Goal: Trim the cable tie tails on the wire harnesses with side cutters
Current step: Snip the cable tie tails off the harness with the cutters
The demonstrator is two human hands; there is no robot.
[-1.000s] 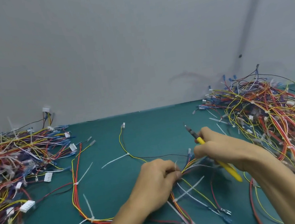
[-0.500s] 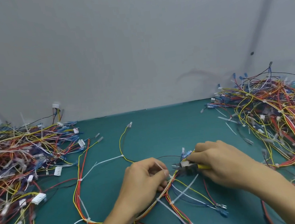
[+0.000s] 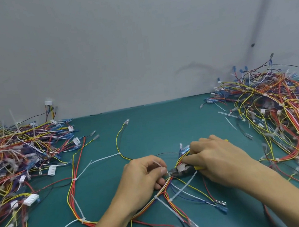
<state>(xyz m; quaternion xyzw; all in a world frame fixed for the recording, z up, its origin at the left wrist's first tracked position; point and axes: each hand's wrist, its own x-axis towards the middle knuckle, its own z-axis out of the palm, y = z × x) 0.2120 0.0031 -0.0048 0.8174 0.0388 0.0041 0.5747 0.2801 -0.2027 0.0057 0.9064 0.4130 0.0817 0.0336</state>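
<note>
Head view showed a tangled heap of thin coloured wires (image 3: 19,156) at left, then the wire harness (image 3: 86,221) looping over the green tabletop (image 3: 156,127); the left hand (image 3: 143,179) pinched its translucent cable tie tail (image 3: 157,163), the right hand (image 3: 219,161) gripped yellow-handled side cutters (image 3: 179,172), blades at the tie.

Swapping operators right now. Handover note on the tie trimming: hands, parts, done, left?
Left hand grips the harness on the green mat, thumb by a tie tail.
Right hand holds the side cutters, nose at the tie beside the left thumb. Whether that cut is made cannot be told.
Done: nothing on this harness is clearly trimmed.
Left: several ties have full tails, e.g. the far tail and the near tail.
The left pile and right pile hold more harnesses. Which pile is finished cannot be told.
</note>
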